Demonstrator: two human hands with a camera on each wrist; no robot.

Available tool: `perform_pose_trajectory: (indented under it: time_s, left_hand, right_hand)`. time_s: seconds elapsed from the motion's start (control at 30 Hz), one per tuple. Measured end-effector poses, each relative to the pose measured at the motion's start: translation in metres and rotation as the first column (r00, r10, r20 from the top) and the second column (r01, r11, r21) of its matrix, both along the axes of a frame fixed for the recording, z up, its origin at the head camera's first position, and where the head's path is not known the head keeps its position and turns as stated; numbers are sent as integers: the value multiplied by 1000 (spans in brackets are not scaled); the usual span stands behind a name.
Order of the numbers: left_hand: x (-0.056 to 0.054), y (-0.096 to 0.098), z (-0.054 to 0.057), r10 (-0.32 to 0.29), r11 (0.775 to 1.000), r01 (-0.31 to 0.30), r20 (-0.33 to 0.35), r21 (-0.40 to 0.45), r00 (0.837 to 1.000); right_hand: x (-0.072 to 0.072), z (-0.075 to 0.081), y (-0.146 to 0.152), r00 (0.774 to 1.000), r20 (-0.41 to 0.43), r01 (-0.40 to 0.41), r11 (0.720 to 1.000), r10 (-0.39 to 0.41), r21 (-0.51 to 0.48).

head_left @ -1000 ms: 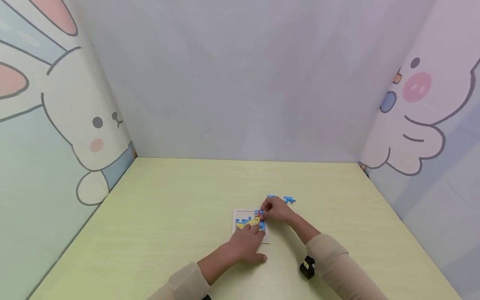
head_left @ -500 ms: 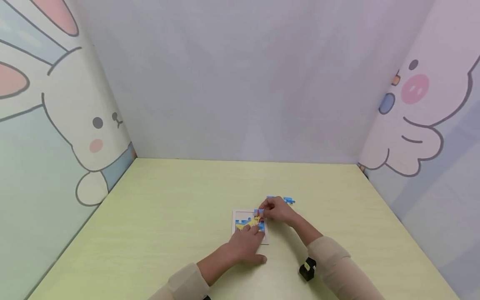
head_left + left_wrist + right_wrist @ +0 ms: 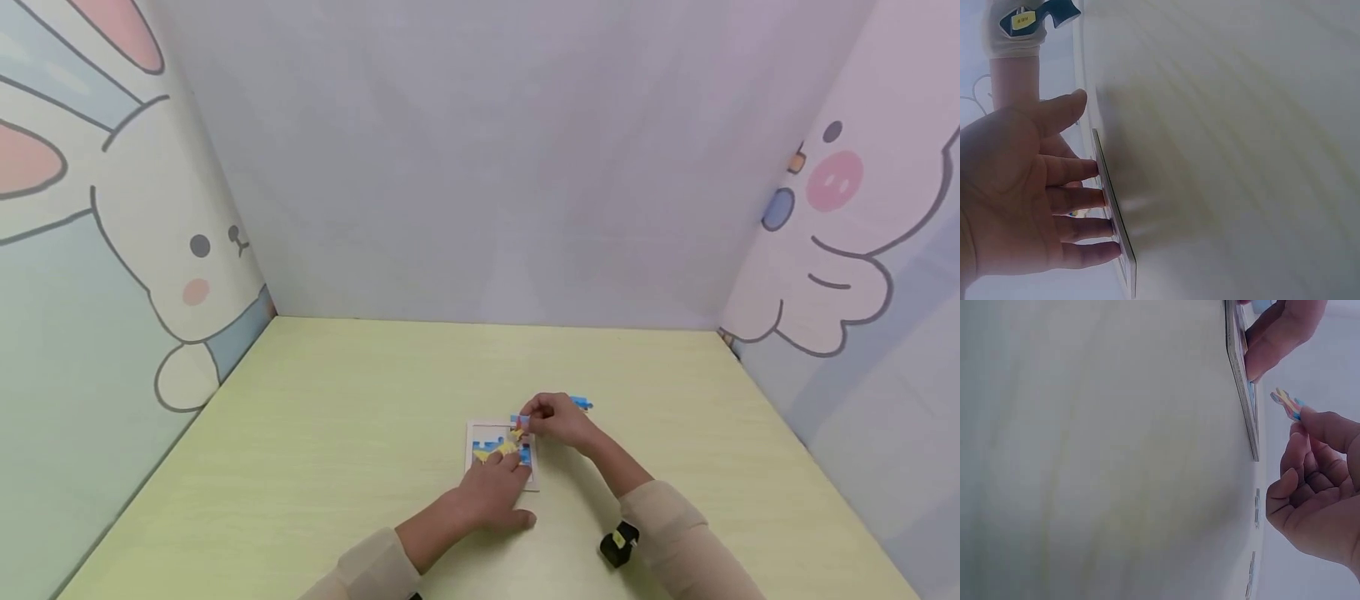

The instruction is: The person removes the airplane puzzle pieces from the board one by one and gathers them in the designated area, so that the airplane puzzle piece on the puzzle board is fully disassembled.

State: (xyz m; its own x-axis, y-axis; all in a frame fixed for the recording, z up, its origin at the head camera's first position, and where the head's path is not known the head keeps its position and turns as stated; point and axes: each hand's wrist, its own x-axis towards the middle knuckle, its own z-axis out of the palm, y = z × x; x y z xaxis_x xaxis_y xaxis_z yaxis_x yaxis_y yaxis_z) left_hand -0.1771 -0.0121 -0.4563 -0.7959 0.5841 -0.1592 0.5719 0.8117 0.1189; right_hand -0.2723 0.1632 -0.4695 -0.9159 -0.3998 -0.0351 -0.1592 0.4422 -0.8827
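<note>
Puzzle piece (image 3: 1286,405), pinched by the right hand (image 3: 567,423), hangs tilted above the far right corner of the frame (image 3: 469,442); lowered at that slant, it could catch on the laid pieces (image 3: 489,447). Uneven pressure from the left hand (image 3: 492,493), its straight fingers resting over those pieces, might shift them.

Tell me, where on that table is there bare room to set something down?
Bare: the table left of the jigsaw frame, up to the rabbit wall; the strip before the back wall; and right of the right sleeve. Crowded: at the frame, where the left hand rests and the right hand pinches a jigsaw piece, near loose pieces.
</note>
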Motion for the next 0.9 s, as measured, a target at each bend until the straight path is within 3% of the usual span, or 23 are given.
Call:
perform_pose_trajectory:
  time_s: [0.13,0.27,0.5,0.9]
  left_hand:
    - [1,1,-1,5,1000,-5,7,0,1000]
    - [0,1,1,15,1000,-15,11,-6,1000]
    - [-2,0,0,15,1000,-15,14,-18,1000]
    - [-2,0,-2,9,1000,-9,13,-8,1000]
  right_hand:
    - [8,4,6,1000,-11,-26,999,25,-28]
    - [18,22,11,999,-23,-44,997,43,-58]
    - [27,44,24,999,-30,18,998,-19,-62]
    - [28,46,54,993,-23,113,992,-114,-51]
